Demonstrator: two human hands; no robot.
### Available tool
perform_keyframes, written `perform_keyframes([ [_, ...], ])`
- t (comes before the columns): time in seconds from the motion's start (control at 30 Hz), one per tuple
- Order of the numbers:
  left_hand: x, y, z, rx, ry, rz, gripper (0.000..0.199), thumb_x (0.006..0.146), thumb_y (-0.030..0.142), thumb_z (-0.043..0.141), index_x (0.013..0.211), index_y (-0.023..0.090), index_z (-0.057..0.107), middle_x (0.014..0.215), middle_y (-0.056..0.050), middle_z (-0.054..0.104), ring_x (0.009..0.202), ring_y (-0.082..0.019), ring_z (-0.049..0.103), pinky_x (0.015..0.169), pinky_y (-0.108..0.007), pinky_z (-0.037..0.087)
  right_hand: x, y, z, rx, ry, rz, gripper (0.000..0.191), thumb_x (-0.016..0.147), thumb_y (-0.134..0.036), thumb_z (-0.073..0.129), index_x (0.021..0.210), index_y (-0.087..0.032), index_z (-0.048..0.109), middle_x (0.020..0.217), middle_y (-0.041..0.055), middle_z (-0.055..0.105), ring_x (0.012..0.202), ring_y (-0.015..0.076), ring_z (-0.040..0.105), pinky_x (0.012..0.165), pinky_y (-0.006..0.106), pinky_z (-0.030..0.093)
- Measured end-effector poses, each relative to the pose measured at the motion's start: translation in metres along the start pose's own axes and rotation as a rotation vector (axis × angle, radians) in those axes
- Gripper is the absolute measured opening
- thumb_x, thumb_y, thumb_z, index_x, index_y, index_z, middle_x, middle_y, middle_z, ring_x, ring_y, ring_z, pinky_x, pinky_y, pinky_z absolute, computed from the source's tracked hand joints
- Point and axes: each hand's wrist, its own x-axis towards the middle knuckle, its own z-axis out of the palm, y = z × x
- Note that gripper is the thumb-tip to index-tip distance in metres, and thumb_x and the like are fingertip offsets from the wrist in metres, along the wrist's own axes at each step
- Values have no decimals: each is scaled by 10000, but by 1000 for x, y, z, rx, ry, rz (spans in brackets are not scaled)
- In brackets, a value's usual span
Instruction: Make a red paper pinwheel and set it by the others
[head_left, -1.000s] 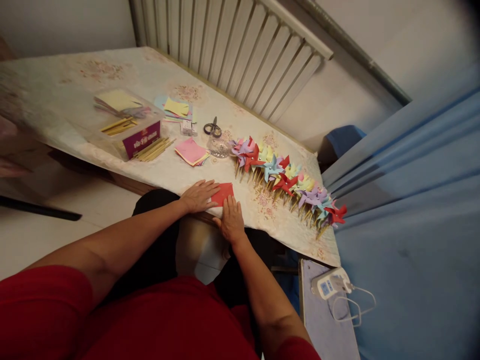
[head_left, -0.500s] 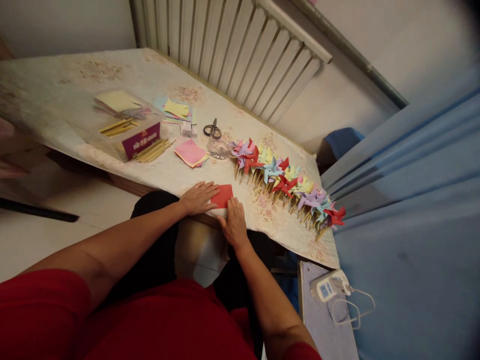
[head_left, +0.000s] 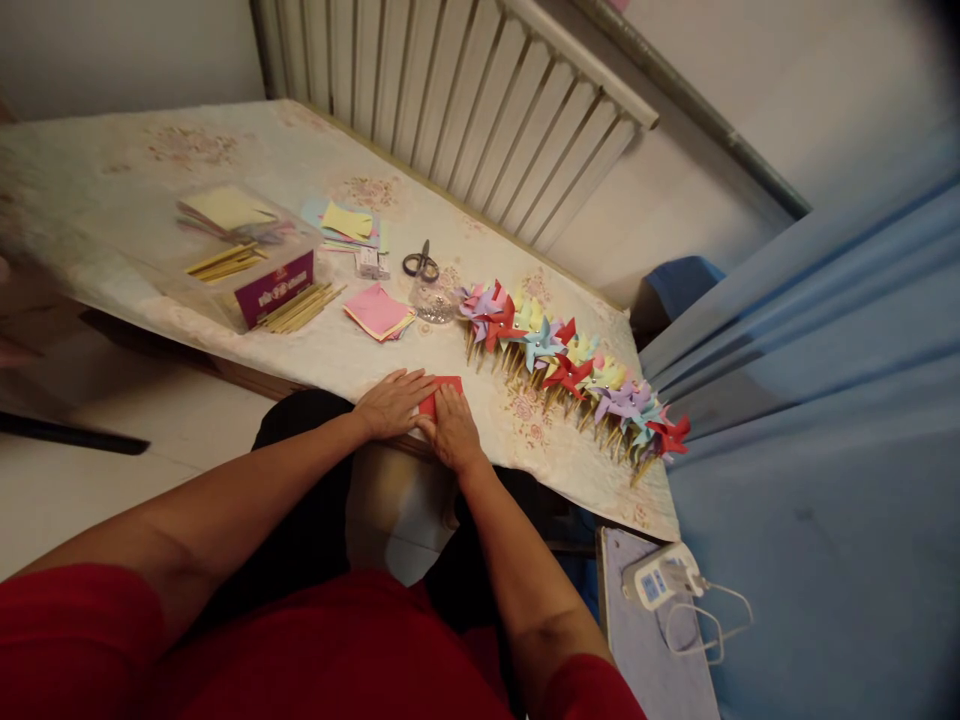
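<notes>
I see the left hand (head_left: 391,404) and right hand (head_left: 454,428) open, flat over red paper (head_left: 451,382), not yet pinned to any stick, at the worktop's (head_left: 499,430) six-o'clock edge. Finished pinwheels (head_left: 570,372) stand at three; loose sheets (head_left: 379,310), ten-thirty, lie unused.

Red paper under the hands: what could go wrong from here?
1. The red paper lies close to the table's front edge, with the left hand and right hand on it; uneven pressure might make it slip or crease crookedly.
2. The row of pinwheels stands just beyond the right hand; a wide sweep that way could knock some.
3. The loose sticks beside the box might roll if bumped.
</notes>
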Motion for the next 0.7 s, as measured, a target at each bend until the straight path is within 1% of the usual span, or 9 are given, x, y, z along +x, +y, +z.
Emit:
perform_keyframes([
  [0.1, 0, 1, -1, 1, 9, 5, 668, 972, 533, 434, 1524, 157, 430, 1590, -137, 411, 1498, -292, 306, 1219, -459, 175, 3, 3, -3, -3, -21, 26, 699, 1009, -505, 433, 1494, -4, 393, 1567, 271, 384, 1518, 327, 286, 1235, 526, 238],
  [0.2, -1, 2, -4, -6, 14, 6, 671, 982, 540, 410, 1516, 134, 440, 1584, -148, 417, 1494, -302, 312, 1215, -466, 187, 6, 4, -6, -1, -30, 38, 691, 1013, -491, 428, 1486, 11, 396, 1571, 278, 373, 1521, 329, 278, 1234, 520, 233],
  [0.4, -1, 5, -6, -10, 31, -5, 665, 984, 579, 387, 1509, 179, 460, 1580, -136, 427, 1486, -293, 331, 1211, -460, 190, 8, 7, -5, 9, -25, 51, 695, 1012, -498, 431, 1492, 3, 387, 1573, 271, 373, 1524, 322, 271, 1230, 518, 231],
  [0.53, -1, 5, -6, -9, 42, -2, 684, 989, 597, 351, 1508, 164, 457, 1572, -134, 440, 1485, -290, 331, 1206, -455, 197, 11, 9, -3, 27, -15, 58, 699, 1010, -519, 425, 1509, -32, 377, 1578, 255, 376, 1525, 327, 272, 1224, 535, 234],
  [0.7, 0, 5, -6, -10, 36, -11, 673, 990, 598, 345, 1495, 173, 474, 1564, -130, 453, 1480, -287, 342, 1205, -453, 204, 14, 11, -2, 19, -24, 80, 723, 1012, -526, 416, 1508, -3, 371, 1590, 250, 357, 1530, 325, 257, 1241, 497, 216],
])
